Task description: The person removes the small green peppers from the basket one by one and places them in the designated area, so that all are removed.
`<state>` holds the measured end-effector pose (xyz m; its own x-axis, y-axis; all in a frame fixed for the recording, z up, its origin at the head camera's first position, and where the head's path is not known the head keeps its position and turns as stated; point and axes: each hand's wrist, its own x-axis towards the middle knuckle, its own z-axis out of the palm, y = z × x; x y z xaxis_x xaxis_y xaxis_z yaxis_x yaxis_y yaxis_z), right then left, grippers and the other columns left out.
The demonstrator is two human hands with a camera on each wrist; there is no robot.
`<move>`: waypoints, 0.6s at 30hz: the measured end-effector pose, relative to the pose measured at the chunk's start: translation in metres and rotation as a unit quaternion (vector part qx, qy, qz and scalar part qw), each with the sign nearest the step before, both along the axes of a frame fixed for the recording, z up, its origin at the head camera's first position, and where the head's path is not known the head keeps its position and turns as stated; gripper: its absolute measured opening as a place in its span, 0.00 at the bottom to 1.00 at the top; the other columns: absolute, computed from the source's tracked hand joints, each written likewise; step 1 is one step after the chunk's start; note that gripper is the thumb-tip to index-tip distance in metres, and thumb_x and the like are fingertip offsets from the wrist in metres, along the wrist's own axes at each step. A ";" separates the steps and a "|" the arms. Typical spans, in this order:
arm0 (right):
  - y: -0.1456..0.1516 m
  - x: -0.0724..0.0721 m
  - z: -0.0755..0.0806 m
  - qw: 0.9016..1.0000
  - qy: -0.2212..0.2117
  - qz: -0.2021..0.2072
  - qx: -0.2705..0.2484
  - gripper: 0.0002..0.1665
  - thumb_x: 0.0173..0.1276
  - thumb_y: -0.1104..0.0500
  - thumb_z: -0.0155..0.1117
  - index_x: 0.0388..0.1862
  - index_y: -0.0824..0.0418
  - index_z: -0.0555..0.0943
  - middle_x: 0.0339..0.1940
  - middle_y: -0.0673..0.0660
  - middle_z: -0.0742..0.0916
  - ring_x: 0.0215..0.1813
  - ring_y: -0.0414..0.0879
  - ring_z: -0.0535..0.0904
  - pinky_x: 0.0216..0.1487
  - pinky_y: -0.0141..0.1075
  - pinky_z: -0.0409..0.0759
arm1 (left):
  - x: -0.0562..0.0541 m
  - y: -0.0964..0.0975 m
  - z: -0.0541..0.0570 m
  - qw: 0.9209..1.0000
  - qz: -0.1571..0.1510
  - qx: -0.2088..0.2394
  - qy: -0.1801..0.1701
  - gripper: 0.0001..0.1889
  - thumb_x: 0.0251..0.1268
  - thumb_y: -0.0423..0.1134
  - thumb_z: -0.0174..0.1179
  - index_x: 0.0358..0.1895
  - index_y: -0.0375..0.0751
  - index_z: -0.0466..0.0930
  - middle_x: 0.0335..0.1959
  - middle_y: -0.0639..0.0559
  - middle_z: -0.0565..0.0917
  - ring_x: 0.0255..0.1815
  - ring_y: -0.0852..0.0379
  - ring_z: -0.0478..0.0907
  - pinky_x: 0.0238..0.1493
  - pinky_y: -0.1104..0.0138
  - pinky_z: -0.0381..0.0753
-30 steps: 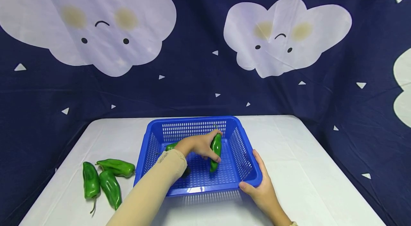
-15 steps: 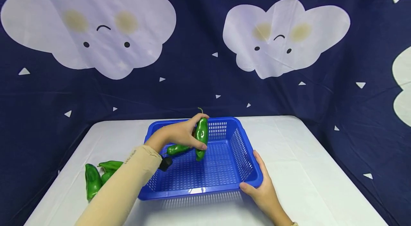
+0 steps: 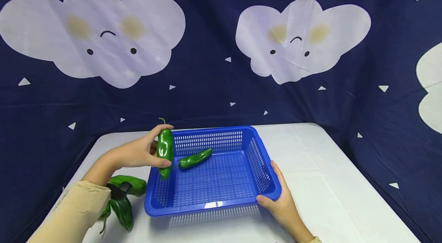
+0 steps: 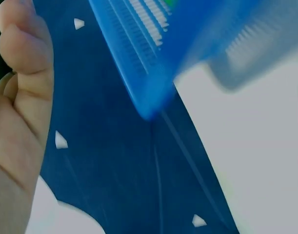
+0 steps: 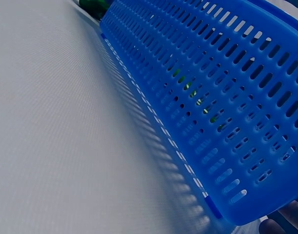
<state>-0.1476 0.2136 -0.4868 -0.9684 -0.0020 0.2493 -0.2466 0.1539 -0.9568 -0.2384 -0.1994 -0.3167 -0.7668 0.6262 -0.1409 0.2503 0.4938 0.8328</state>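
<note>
My left hand (image 3: 139, 151) holds a long green pepper (image 3: 165, 147), stem upward, over the left rim of the blue plastic basket (image 3: 214, 205). In the left wrist view the curled fingers (image 4: 24, 51) show at the left edge, and hardly any of the pepper is seen. A second green pepper (image 3: 195, 158) lies inside the basket near its back left. At the basket's front right corner my right hand (image 3: 284, 206) grips the rim, thumb in front and fingers along the side. The right wrist view shows the basket's slotted wall (image 5: 227, 97) with fingertips at lower right.
On the white table (image 3: 317, 181), left of the basket, lie more peppers: one lengthwise green pepper (image 3: 132, 184), a darker pepper (image 3: 123, 212) in front of it, and another mostly hidden by the left forearm. A dark blue cloth (image 3: 207, 101) with clouds hangs behind the table.
My left hand has carried its pepper from the basket's middle leftward to the left rim. The pepper lying inside has come into full view. My right hand has kept its grip on the corner.
</note>
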 end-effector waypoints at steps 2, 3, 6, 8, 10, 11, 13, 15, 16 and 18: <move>0.000 0.000 0.000 1.000 0.003 0.000 0.004 0.65 0.54 0.67 0.74 0.82 0.45 0.46 0.80 0.65 0.58 0.66 0.35 0.72 0.60 0.26 0.75 | 0.005 -0.016 -0.002 1.000 0.018 -0.008 0.003 0.54 0.60 0.41 0.71 0.77 0.52 0.36 0.43 0.38 0.82 0.40 0.49 0.83 0.39 0.61 0.84; 0.000 0.000 0.000 1.000 0.005 -0.001 0.006 0.65 0.54 0.67 0.74 0.82 0.46 0.46 0.79 0.66 0.59 0.66 0.35 0.72 0.59 0.26 0.75 | 0.008 -0.024 -0.004 1.000 0.024 -0.009 0.002 0.54 0.60 0.41 0.71 0.77 0.53 0.35 0.42 0.39 0.81 0.40 0.48 0.82 0.38 0.61 0.84; 0.001 0.000 -0.001 1.000 0.005 -0.004 0.009 0.65 0.54 0.67 0.74 0.82 0.47 0.46 0.79 0.66 0.59 0.65 0.34 0.73 0.59 0.25 0.76 | 0.014 -0.044 -0.011 0.999 0.042 -0.019 0.011 0.54 0.61 0.41 0.70 0.78 0.52 0.34 0.37 0.41 0.82 0.37 0.48 0.81 0.33 0.62 0.82; 0.001 0.000 -0.001 1.000 0.002 -0.009 0.011 0.65 0.54 0.68 0.74 0.82 0.46 0.46 0.79 0.66 0.59 0.65 0.35 0.73 0.59 0.26 0.76 | 0.017 -0.053 -0.016 0.998 0.050 -0.022 0.015 0.54 0.61 0.41 0.70 0.78 0.51 0.34 0.37 0.42 0.83 0.38 0.47 0.82 0.35 0.63 0.83; 0.001 0.000 -0.001 1.000 -0.003 -0.014 0.012 0.64 0.54 0.69 0.73 0.82 0.44 0.47 0.79 0.65 0.59 0.65 0.34 0.72 0.59 0.26 0.76 | 0.020 -0.060 -0.022 0.998 0.057 -0.026 0.014 0.54 0.61 0.42 0.70 0.78 0.50 0.35 0.37 0.42 0.83 0.38 0.48 0.83 0.36 0.63 0.84; 0.001 0.000 -0.001 1.000 -0.004 -0.014 0.011 0.64 0.54 0.69 0.73 0.82 0.44 0.47 0.79 0.64 0.59 0.65 0.34 0.72 0.59 0.26 0.76 | 0.021 -0.063 -0.025 0.998 0.060 -0.027 0.011 0.53 0.61 0.42 0.70 0.77 0.50 0.35 0.37 0.41 0.83 0.39 0.48 0.83 0.36 0.63 0.84; 0.001 0.000 0.000 1.000 -0.004 -0.015 0.013 0.64 0.54 0.69 0.72 0.82 0.44 0.47 0.79 0.64 0.59 0.65 0.34 0.72 0.59 0.26 0.76 | 0.023 -0.068 -0.032 0.997 0.066 -0.031 0.006 0.53 0.61 0.42 0.70 0.77 0.50 0.36 0.36 0.42 0.83 0.37 0.50 0.82 0.35 0.63 0.83; 0.000 0.000 0.000 1.000 -0.001 -0.010 0.008 0.64 0.54 0.69 0.72 0.82 0.45 0.46 0.79 0.65 0.59 0.65 0.35 0.72 0.59 0.26 0.76 | 0.025 -0.071 -0.037 0.997 0.073 -0.033 -0.001 0.53 0.61 0.42 0.70 0.77 0.51 0.35 0.34 0.43 0.82 0.33 0.53 0.80 0.32 0.64 0.81; 0.000 0.000 0.000 1.000 0.002 -0.006 0.006 0.64 0.54 0.69 0.72 0.82 0.46 0.46 0.79 0.65 0.59 0.65 0.35 0.72 0.59 0.26 0.76 | 0.026 -0.072 -0.040 0.996 0.076 -0.036 -0.001 0.53 0.61 0.42 0.70 0.77 0.52 0.35 0.33 0.44 0.81 0.31 0.54 0.79 0.30 0.64 0.80; 0.001 -0.001 0.000 1.000 0.008 0.004 0.003 0.64 0.55 0.69 0.73 0.82 0.48 0.46 0.79 0.67 0.58 0.65 0.35 0.72 0.59 0.26 0.76 | 0.029 -0.074 -0.045 0.996 0.080 -0.036 -0.004 0.53 0.61 0.42 0.70 0.77 0.52 0.36 0.31 0.45 0.80 0.29 0.55 0.77 0.28 0.64 0.79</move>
<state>-0.1483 0.2141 -0.4872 -0.9642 -0.0105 0.2650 -0.2633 0.1570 -0.9518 -0.2094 -0.2731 -0.3621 -0.8549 0.4839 -0.1871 0.1573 0.5854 0.7953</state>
